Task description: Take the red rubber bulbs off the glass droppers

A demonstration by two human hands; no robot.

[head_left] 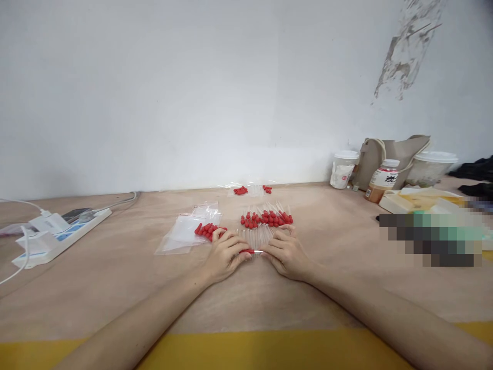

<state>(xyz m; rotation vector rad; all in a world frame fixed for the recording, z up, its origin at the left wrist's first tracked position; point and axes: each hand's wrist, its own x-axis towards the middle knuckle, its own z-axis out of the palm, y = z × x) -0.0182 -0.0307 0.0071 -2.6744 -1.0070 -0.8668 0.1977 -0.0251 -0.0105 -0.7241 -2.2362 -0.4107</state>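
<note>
Head-camera view down onto a pale wooden counter (115, 277) set against a white wall. Two bare forearms reaching in from the lower edge, meeting at the middle.

Left hand (225, 255) curled, fingertips pinching the red bulb end of a single dropper (252, 251). Right hand (287, 253) likewise curled, fingertips closed on the clear tube end of the same dropper. Resting on the counter or held just above it: hard to tell. Long axis running left to right, straight across between the two hands, red end toward the left, clear end toward the right. Equally near to both.

Just beyond the fingertips, a row of bare clear tubes (259, 236). Behind them, a heap of assembled droppers (267, 218) with red bulbs. Just beside the left knuckles, a small cluster of loose red bulbs (205, 229), lying at the edge of some clear plastic bags (181, 234). Farther back near the wall, another clear bag (252, 190) holding a few red pieces.

Well off to the left, a white power strip (57, 237) with plugs and cables. Well off to the right, a bottle (383, 181), lidded cups (344, 168) and a beige tote bag (389, 154).
</note>
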